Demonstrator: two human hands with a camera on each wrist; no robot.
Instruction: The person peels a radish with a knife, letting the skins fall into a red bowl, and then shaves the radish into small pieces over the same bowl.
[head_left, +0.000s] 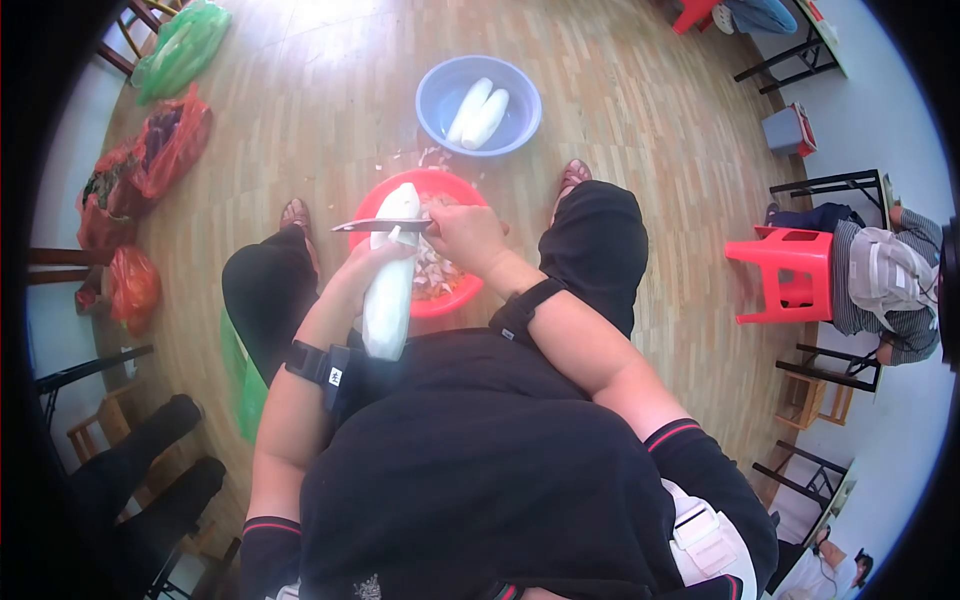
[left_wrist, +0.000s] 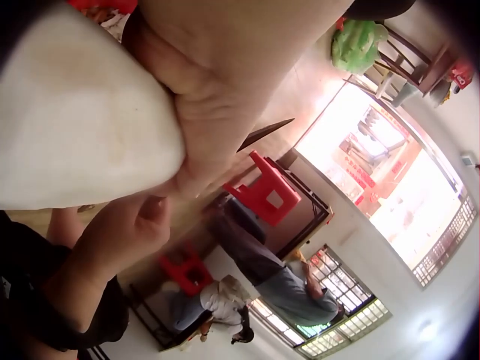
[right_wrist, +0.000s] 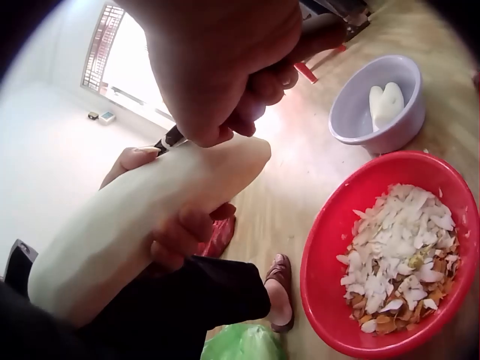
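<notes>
A long white peeled root (head_left: 388, 310) lies along the left hand (head_left: 365, 270), whose fingers curl round its underside in the right wrist view. The right hand (head_left: 468, 238) grips a knife (head_left: 385, 226) by its handle, the blade lying across the root near its upper end. Below them a red basin (right_wrist: 315, 300) holds white and brown peelings (right_wrist: 397, 255). In the left wrist view the root (left_wrist: 90, 120) fills the left side, against the left hand (left_wrist: 217, 82), and the knife tip (left_wrist: 266, 133) shows beyond.
A blue-grey basin (head_left: 425, 112) with two white roots (head_left: 483, 118) stands on the floor beyond the red basin. Scraps (head_left: 432, 158) lie between them. Red and green bags (head_left: 183, 50) line the left wall. A red stool (head_left: 785, 262) with a seated person is at the right.
</notes>
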